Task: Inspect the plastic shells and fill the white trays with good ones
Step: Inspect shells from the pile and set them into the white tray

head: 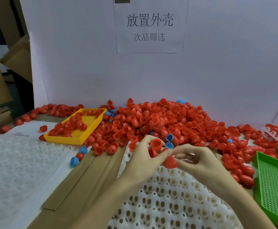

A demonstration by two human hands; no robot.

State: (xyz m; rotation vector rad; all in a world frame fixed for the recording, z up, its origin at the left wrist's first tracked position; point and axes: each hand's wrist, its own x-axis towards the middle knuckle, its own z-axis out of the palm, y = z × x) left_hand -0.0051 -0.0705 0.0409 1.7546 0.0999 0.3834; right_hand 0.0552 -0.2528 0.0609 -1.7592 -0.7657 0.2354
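Left hand [145,156]: glossy red half-shells [156,143] are gripped in curled fingers.
Right hand [199,160]: a smooth domed red shell [170,162] is pinched at the fingertips.
White tray [171,200]: perforated moulded plastic is seen beneath both hands.
Shell heap [159,123]: shiny red cups are piled behind.

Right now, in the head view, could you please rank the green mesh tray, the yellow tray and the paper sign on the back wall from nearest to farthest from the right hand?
From the right hand:
1. Green mesh tray, at the table's right edge, nearest.
2. Yellow tray, across the table to the left, holding red shells.
3. Paper sign, high on the back wall, farthest.
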